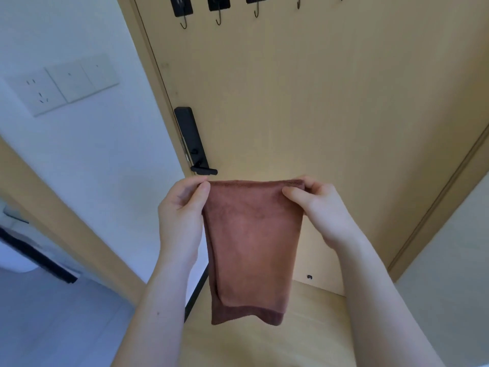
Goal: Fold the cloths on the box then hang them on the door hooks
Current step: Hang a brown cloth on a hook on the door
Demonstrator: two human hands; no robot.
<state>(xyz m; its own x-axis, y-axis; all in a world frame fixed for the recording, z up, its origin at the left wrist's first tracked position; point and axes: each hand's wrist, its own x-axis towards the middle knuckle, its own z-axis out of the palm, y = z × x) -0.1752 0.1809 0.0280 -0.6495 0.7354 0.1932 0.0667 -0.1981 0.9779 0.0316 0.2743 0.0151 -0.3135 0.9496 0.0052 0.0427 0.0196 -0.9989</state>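
Pinching the folded cloth [252, 242] at its top corners, left hand [182, 215] and right hand [321, 210] hold it mid-frame; hooks [218, 21] sit far above (top edge), so reaching up could let the fold slip open.

Soft, even daylight, faint shadows, mild overall blur, and wide-angle bending of straight lines toward the edges.

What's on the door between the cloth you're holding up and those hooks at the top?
In the head view, only bare door lies between the brown cloth and the hooks. The black door handle sits off to the left.
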